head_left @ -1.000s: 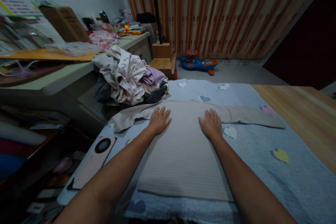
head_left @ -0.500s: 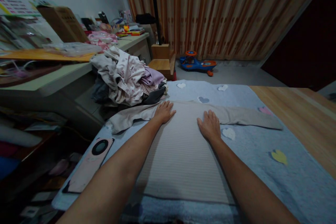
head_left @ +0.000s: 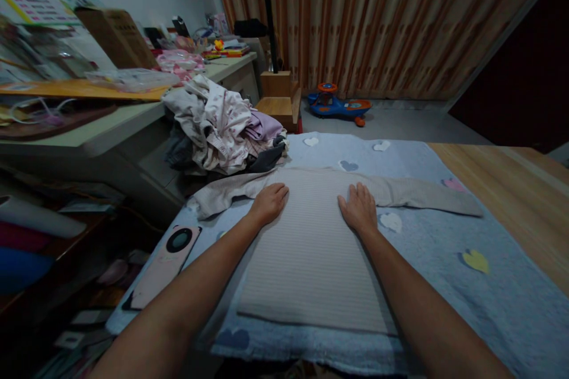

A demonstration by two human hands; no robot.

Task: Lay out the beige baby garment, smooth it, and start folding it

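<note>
A light grey ribbed long-sleeved shirt (head_left: 311, 266) lies spread out on a blue cloth with heart shapes (head_left: 444, 296), its sleeves stretched to both sides. My left hand (head_left: 270, 204) rests on the shirt's left edge, just below the left sleeve, fingers extended toward the middle. Opposite it, my right hand (head_left: 359, 207) lies palm down at the right edge near the base of the right sleeve, thumb apart from the fingers. Both hands look open and hold nothing visible. My left forearm passes close to a pink phone (head_left: 162, 269), which lies camera side up.
A heap of crumpled clothes (head_left: 222, 124) sits at the back left, against a cluttered desk (head_left: 89, 136). Bare wood (head_left: 511, 189) shows right of the cloth. Beyond are a wooden chair (head_left: 275, 106), a blue and orange ride-on toy (head_left: 340, 106) and a curtain (head_left: 377, 29).
My left hand has slid toward me and out to the shirt's left edge. My right hand stays near the right edge. The camera view has shifted slightly.
</note>
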